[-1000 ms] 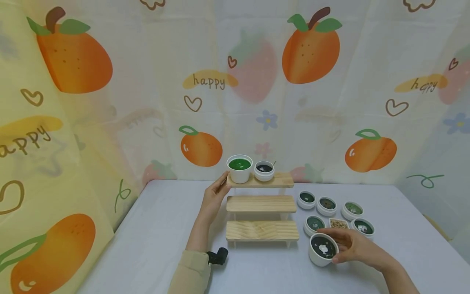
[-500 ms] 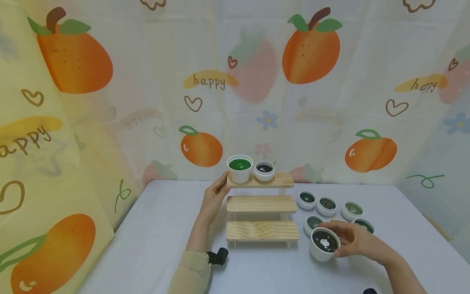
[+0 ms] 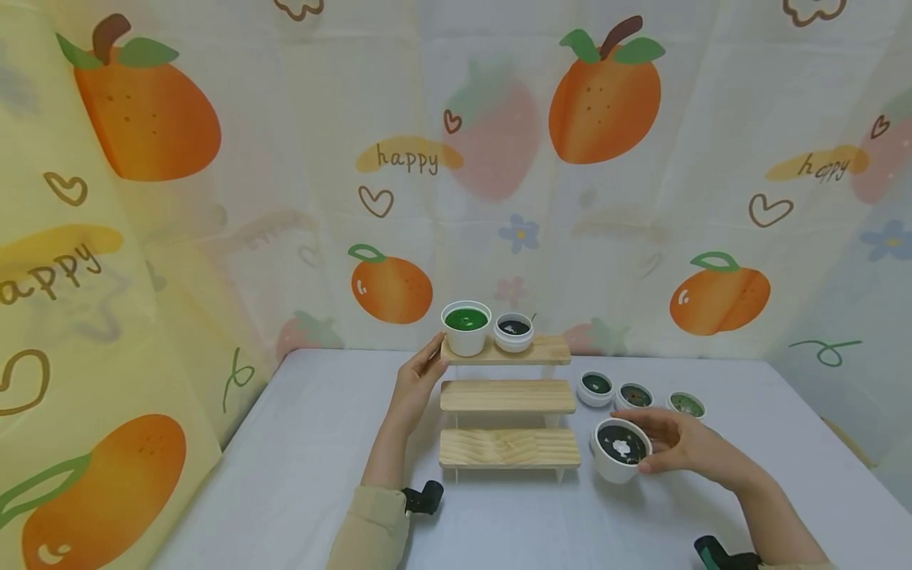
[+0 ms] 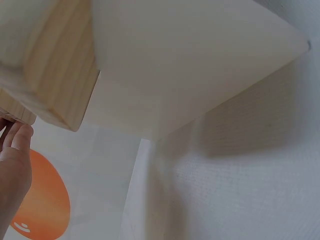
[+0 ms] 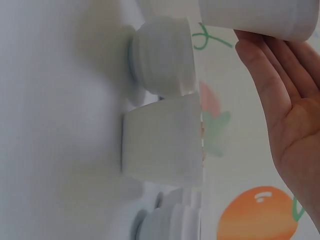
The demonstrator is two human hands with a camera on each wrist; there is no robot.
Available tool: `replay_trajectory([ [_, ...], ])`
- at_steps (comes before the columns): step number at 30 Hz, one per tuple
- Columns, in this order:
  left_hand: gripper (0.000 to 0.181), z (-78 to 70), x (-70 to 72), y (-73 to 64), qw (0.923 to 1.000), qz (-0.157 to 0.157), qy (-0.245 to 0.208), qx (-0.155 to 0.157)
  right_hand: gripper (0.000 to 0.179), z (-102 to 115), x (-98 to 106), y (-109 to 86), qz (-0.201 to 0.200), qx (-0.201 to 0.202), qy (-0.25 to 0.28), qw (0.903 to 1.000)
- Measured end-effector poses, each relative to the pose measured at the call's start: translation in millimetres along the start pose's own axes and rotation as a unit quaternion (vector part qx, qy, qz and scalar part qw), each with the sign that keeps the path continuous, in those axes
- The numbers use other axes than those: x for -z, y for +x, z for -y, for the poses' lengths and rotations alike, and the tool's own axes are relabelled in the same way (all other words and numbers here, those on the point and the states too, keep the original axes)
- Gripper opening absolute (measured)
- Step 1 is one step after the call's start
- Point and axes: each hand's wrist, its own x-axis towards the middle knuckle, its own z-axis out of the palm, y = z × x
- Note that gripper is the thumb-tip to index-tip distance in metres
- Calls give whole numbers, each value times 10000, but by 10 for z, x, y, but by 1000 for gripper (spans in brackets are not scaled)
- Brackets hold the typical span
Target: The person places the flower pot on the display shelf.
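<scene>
1. A three-tiered pale wooden stand [image 3: 508,397] fills the centre; the left wrist view crops it tightly.
2. The person's left hand [image 3: 419,380] holds the left end of the top shelf, though some fingers are hidden.
3. The right hand [image 3: 689,447] grips a cup by its right side, thumb in front, fingers behind.
4. That round white cup [image 3: 617,464], dark-filled with a pale blotch, is raised right of the lowest shelf; the right wrist view cuts it off.
5. Small round white pots [image 3: 596,388] stand beyond, partly covered.
</scene>
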Motion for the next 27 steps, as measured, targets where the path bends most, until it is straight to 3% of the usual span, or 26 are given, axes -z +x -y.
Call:
replay_trajectory([
  [5,54,5,1,-4,10000,16,39,2,61,51,4,70,-112,150,1,9998],
  [12,54,-13,0,-9,10000,-19,45,5,60,168,45,190,-347,-71,-146,9993],
  [17,54,-4,-4,-4,10000,7,21,2,59,233,90,285,-459,72,-116,9989],
  [27,53,-2,3,-9,10000,-22,83,-14,57,381,175,503,-820,54,-531,9952],
])
